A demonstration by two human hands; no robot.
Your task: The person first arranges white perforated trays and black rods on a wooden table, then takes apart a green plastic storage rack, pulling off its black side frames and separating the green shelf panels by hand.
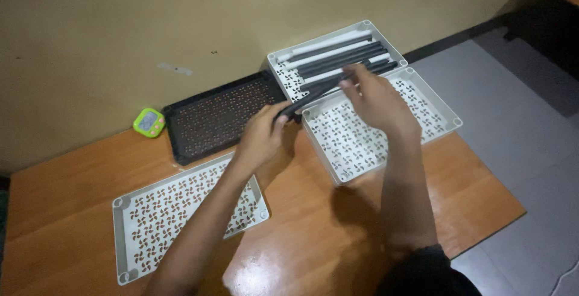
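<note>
- Black rod (313,92) is what both hands are on: left hand (260,136) pinches its near end, right hand (377,100) has fingers closed on the far end, holding it over the trays.
- Right below sits an empty white tray (443,110), and behind it another white tray (386,35) stacked with black and white rods.
- Further out on the wooden table (313,235): a black tray (211,121), a flat white lid (129,223), a small green timer (149,122) by the wall.
</note>
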